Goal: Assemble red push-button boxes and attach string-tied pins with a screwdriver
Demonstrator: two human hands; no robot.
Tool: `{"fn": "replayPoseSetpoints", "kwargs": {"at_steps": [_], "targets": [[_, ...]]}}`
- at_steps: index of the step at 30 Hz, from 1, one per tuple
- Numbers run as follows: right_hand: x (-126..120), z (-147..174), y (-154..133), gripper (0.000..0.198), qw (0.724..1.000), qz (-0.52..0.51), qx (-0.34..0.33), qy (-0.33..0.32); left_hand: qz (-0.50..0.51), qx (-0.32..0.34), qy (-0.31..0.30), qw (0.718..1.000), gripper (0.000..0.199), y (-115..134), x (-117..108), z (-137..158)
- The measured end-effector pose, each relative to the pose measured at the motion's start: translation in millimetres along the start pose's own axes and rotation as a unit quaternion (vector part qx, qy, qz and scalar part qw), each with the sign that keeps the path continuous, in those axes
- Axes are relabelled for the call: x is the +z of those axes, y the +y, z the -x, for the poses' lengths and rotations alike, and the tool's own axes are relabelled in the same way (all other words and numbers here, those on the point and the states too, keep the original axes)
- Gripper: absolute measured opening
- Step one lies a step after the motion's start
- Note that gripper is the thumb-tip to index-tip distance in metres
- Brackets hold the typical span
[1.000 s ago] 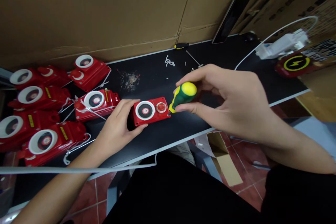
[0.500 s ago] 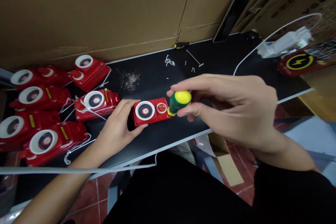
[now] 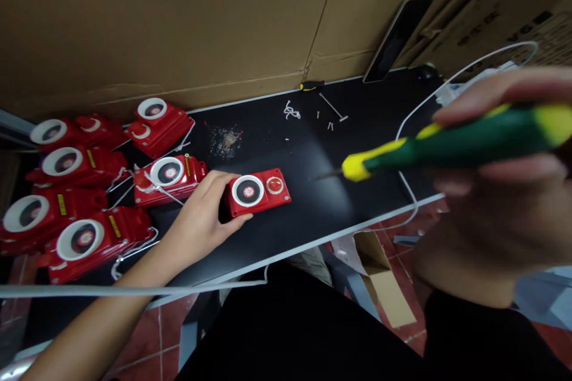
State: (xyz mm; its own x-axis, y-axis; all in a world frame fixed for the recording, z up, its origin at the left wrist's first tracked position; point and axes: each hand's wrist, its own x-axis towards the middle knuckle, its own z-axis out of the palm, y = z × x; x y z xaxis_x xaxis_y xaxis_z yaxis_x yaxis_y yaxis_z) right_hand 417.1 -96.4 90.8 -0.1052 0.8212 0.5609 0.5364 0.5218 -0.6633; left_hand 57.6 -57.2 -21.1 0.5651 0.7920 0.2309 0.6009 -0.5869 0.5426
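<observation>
Although the screwdriver (image 3: 465, 140) had stood at a corner of the red box (image 3: 261, 191), the right hand (image 3: 496, 208) now grasped it well clear, suggesting turning there had stopped, while the left hand (image 3: 205, 208) held the box's opposite end on the worktop (image 3: 308, 205).

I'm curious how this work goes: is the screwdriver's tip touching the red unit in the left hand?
No, black tabletop shows between the red unit and the tip of the screwdriver in the right hand.
</observation>
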Motion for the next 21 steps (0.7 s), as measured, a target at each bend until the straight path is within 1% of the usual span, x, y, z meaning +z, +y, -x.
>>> {"fn": "replayPoseSetpoints", "kwargs": {"at_steps": [1,2,3,5,6,7,8,9,11,13,15,16,18,19,20,21], "targets": [[1,0,4,0.034,0.997,-0.006,0.004,0.077,0.0,-0.003,0.0,1.0,0.048,0,0,0],[5,1,10,0.033,0.993,-0.023,0.02,0.117,0.0,-0.007,-0.001,1.0,0.048,1,1,0],[11,3,19,0.03,0.988,-0.047,0.043,0.137,0.0,-0.009,0.001,1.0,0.048,1,1,0],[27,11,46,0.025,0.984,-0.114,0.123,0.061,0.0,-0.01,0.005,1.0,0.05,2,2,1],[36,18,63,0.022,0.976,-0.15,0.121,0.105,0.001,-0.01,0.007,1.0,0.05,2,2,1],[44,26,80,0.026,0.965,-0.189,0.13,0.127,0.001,-0.009,0.008,1.0,0.051,1,3,2],[51,35,96,0.03,0.953,-0.219,0.167,0.125,0.001,-0.011,0.008,1.0,0.051,1,3,2],[56,44,110,0.035,0.941,-0.232,0.218,0.113,0.001,-0.013,0.006,1.0,0.051,0,3,2],[58,59,127,0.044,0.927,-0.222,0.297,0.056,0.002,-0.022,0.002,1.0,0.051,-1,4,3],[51,66,133,0.05,0.921,-0.198,0.336,0.001,0.006,-0.031,-0.001,0.999,0.051,-2,4,3],[39,61,134,0.054,0.927,-0.157,0.339,-0.042,0.01,-0.035,-0.002,0.999,0.05,-3,4,4],[32,54,135,0.052,0.937,-0.114,0.324,-0.057,0.011,-0.034,0.0,0.999,0.05,-3,5,4],[24,32,142,0.04,0.963,0.032,0.257,-0.074,0.01,-0.027,0.004,1.0,0.05,-4,5,4],[23,19,148,0.033,0.967,0.119,0.212,-0.072,0.006,-0.022,0.006,1.0,0.051,-4,5,4],[24,6,155,0.029,0.962,0.2,0.172,-0.073,0.002,-0.017,0.009,1.0,0.051,-4,5,4],[28,-5,163,0.024,0.957,0.23,0.158,-0.075,-0.003,-0.014,0.011,1.0,0.052,-4,5,4]]}}
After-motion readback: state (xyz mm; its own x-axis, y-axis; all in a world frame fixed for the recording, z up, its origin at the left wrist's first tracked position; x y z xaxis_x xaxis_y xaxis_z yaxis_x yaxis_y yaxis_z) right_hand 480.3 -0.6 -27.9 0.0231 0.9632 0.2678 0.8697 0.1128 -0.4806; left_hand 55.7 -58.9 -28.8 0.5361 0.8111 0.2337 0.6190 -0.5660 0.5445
